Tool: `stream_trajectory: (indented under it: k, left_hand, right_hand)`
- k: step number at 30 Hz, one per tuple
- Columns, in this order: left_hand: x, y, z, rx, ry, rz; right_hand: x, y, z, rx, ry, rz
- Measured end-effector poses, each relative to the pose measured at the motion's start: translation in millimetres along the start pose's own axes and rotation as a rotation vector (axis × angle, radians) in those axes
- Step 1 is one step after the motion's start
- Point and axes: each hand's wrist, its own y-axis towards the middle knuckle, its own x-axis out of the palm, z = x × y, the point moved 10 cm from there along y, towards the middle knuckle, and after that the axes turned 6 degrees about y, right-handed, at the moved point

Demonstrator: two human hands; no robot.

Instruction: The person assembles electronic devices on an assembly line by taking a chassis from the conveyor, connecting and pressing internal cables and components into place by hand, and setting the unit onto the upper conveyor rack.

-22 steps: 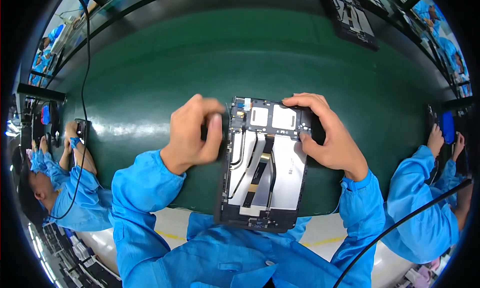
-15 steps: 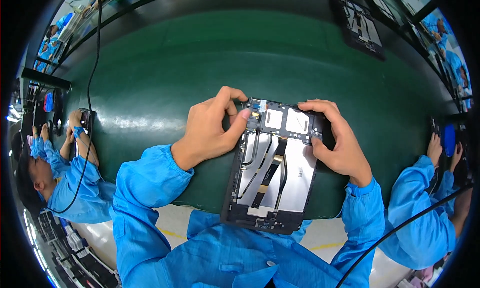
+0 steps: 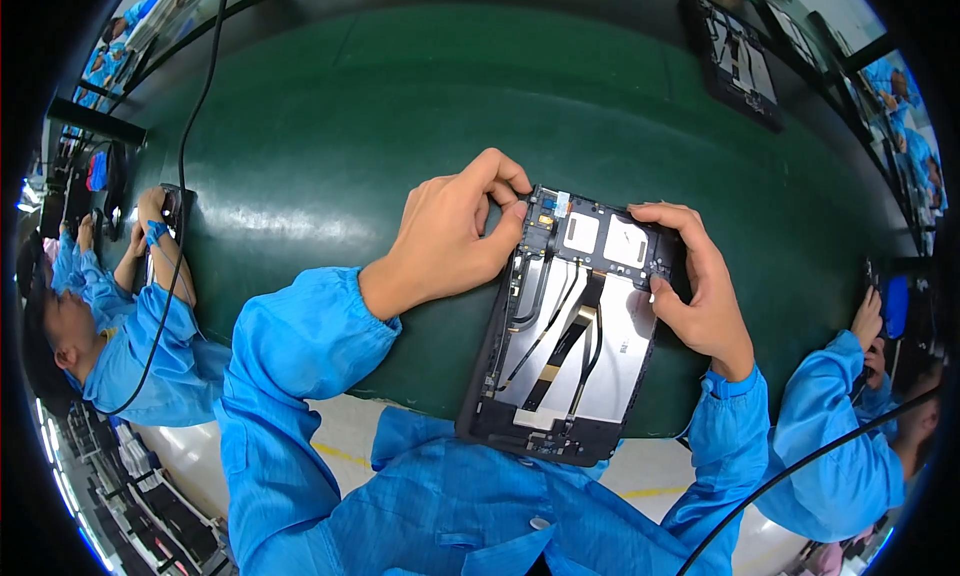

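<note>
An opened tablet (image 3: 625,321) without its back cover tilts over the near edge of the table, in front of my body. Its silvery inner plate, dark ribbon cables and black upper board cover with two pale windows face up. My left hand (image 3: 450,226) is closed at the upper left corner, with index finger and thumb bent around it; whether a small part sits between the fingertips cannot be made out. Along the upper right edge, my right hand (image 3: 700,291) grips the tablet, fingers over the top and thumb on the right side.
Green matting covers the table (image 3: 330,126). Another opened tablet (image 3: 740,61) lies at the far right. A black cable (image 3: 183,166) hangs on the left, and another cable (image 3: 800,491) crosses the lower right. Co-workers in blue sit at both sides.
Both hands and the tablet's upper end have shifted slightly right in view, and the tablet leans a little more. The grip looks unchanged.
</note>
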Motion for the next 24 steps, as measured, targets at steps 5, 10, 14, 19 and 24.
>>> stream_trajectory:
  k: [5, 10, 14, 19, 24]
  left_hand:
    - [-1, 1, 1, -0.128, -0.119, -0.099]
    - [4, -2, 1, -0.203, -0.217, -0.157]
    - [8, -4, -7, -0.186, -0.281, -0.113]
    - [-15, -23, 16, 0.223, -0.360, 0.308]
    - [-27, -59, 77, 0.735, 0.038, 0.232]
  right_hand:
    - [0, 0, 1, -0.009, -0.013, 0.001]
    - [-4, -2, -1, -0.015, -0.071, 0.019]
    - [-4, -3, 1, 0.010, -0.044, 0.032]
    - [-3, -1, 1, -0.056, -0.025, 0.042]
    - [5, -8, -49, -0.427, -0.520, 0.168]
